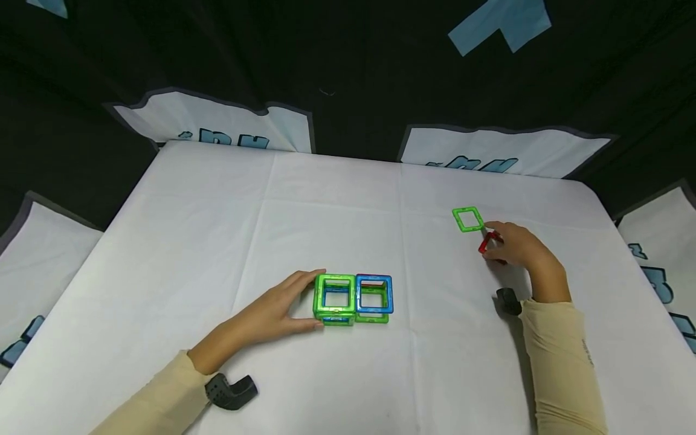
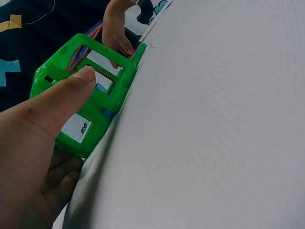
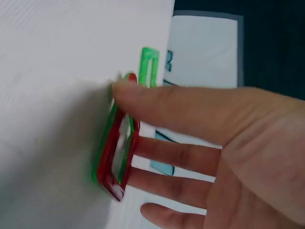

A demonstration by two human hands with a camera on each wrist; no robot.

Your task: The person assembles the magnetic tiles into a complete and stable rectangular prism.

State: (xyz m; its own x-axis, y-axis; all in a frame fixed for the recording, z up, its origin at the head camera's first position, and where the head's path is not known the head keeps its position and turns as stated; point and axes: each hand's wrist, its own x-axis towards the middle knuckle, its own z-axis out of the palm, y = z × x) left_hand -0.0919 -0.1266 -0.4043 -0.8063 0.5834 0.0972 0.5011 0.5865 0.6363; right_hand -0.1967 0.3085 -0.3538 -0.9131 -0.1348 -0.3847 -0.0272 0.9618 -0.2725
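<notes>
Near the middle of the white table stands a joined pair of magnetic tile cubes [image 1: 336,277], made of green and blue open square frames with a little red at the back. My left hand [image 1: 277,305] holds the left cube, thumb at its front and fingers at its back left; in the left wrist view the thumb lies on a green frame [image 2: 114,102]. Farther right, my right hand [image 1: 519,244] pinches a red square magnetic tile [image 3: 107,164], with green edges showing against it. Just beyond lies a loose green magnetic tile [image 1: 458,220], flat on the cloth.
A white cloth [image 1: 179,241] with fold creases covers the table. Its far edge meets a black curtain [image 1: 359,78] with white and blue patches. Dark wrist devices [image 1: 231,393] sit by both sleeves.
</notes>
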